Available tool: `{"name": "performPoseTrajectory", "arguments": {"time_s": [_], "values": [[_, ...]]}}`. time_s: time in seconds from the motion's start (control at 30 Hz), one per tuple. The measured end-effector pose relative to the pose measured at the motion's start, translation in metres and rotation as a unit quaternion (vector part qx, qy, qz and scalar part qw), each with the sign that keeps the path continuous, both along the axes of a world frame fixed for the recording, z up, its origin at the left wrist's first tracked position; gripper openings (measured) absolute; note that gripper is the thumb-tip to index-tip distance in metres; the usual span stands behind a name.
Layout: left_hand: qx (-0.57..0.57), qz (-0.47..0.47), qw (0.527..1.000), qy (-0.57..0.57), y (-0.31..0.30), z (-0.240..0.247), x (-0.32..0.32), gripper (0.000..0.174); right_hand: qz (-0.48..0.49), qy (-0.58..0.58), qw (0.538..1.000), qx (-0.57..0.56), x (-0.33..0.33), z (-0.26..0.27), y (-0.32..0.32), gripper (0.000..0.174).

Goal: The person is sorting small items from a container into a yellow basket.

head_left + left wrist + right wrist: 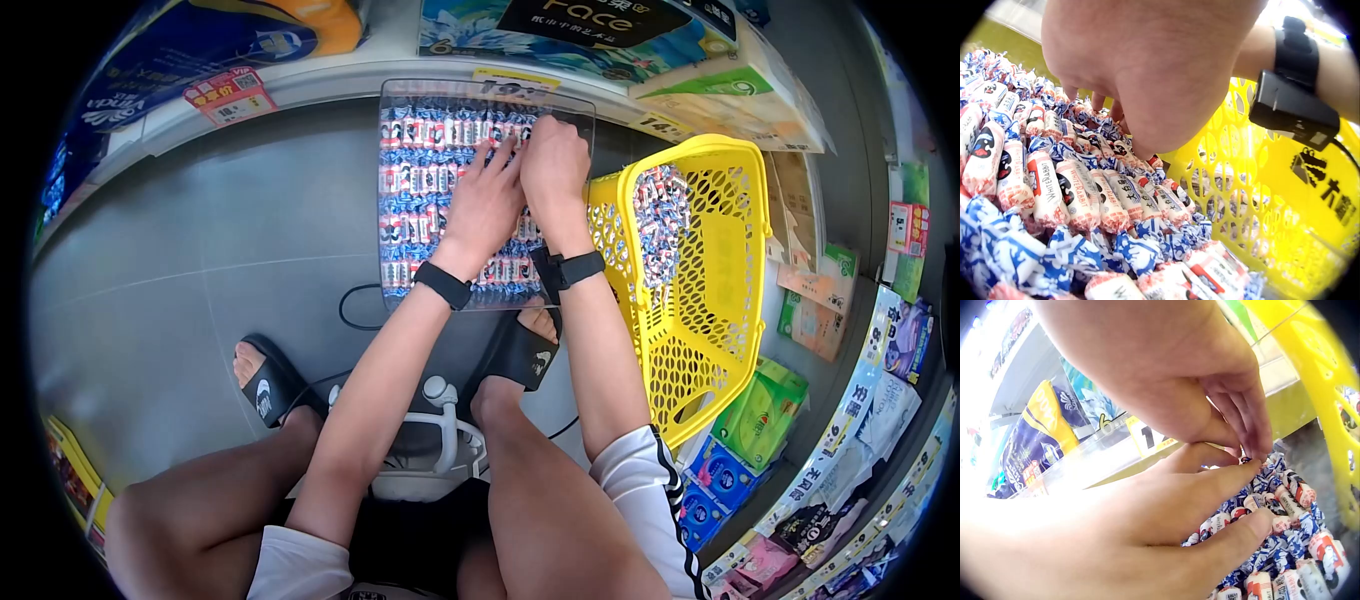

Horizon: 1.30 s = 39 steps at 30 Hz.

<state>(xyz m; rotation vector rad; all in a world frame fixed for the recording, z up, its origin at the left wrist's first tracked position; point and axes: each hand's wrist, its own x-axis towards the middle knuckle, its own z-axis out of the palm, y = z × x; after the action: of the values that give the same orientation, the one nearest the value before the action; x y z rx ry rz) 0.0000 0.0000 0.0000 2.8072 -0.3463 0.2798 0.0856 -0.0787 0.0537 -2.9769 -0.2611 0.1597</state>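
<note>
White Rabbit candies (pixel 400 180) in white, red and blue wrappers lie in neat rows in a clear rectangular container (pixel 382 215) before the person. At its far right corner the right hand (pixel 556 165) bends down, its thumb and fingertips pinching a candy (pixel 1245 460) at the end of the top row. Alongside it, the left hand (pixel 482 205) spreads over the rows with fairly straight fingers, its fingertips close to the right hand's. In the left wrist view the right hand's fingertips are partly hidden behind its own palm.
A yellow shopping basket (pixel 752 150) with loose candies (pixel 660 225) stands right beside the container. Shelves with tissue packs (pixel 590 35) and price tags (pixel 230 97) run along the far side and right. Feet in black slides (pixel 268 385) rest on the grey floor (pixel 180 240).
</note>
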Motion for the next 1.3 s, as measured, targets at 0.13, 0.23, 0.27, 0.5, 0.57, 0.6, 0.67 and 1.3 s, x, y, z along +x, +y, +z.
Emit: {"name": "performPoseTrajectory", "arguments": {"time_s": [0.13, 0.23, 0.27, 0.5, 0.57, 0.6, 0.67, 1.3], "values": [[-0.003, -0.002, 1.0, 0.002, -0.002, 0.002, -0.002, 0.046, 0.009, -0.009, 1.0, 0.013, -0.003, -0.003, -0.004, 0.014], [-0.004, -0.006, 1.0, 0.007, -0.003, 0.002, -0.002, 0.047, 0.015, -0.015, 1.0, 0.019, -0.004, -0.006, -0.007, 0.016], [-0.002, -0.007, 1.0, 0.011, -0.002, 0.003, -0.002, 0.048, 0.018, -0.017, 0.999, 0.022, -0.004, -0.007, -0.008, 0.017], [-0.018, -0.012, 1.0, -0.001, 0.002, 0.006, -0.003, 0.051, 0.021, -0.007, 0.999, 0.037, -0.009, 0.001, -0.004, 0.019], [-0.058, -0.008, 0.998, 0.008, 0.003, 0.01, -0.006, 0.06, 0.015, 0.017, 0.999, 0.047, -0.013, 0.007, -0.002, 0.018], [-0.088, -0.009, 0.996, 0.002, 0.004, 0.016, -0.008, 0.057, 0.012, 0.014, 0.999, 0.047, -0.015, 0.012, -0.001, 0.018], [-0.146, -0.006, 0.989, -0.011, 0.006, 0.028, -0.013, 0.049, 0.037, 0.0, 0.996, 0.081, -0.023, 0.022, -0.001, 0.017], [-0.295, -0.12, 0.947, 0.039, -0.04, 0.173, -0.042, 0.017, 0.171, -0.193, 0.944, 0.205, -0.092, 0.156, -0.118, 0.034]]}}
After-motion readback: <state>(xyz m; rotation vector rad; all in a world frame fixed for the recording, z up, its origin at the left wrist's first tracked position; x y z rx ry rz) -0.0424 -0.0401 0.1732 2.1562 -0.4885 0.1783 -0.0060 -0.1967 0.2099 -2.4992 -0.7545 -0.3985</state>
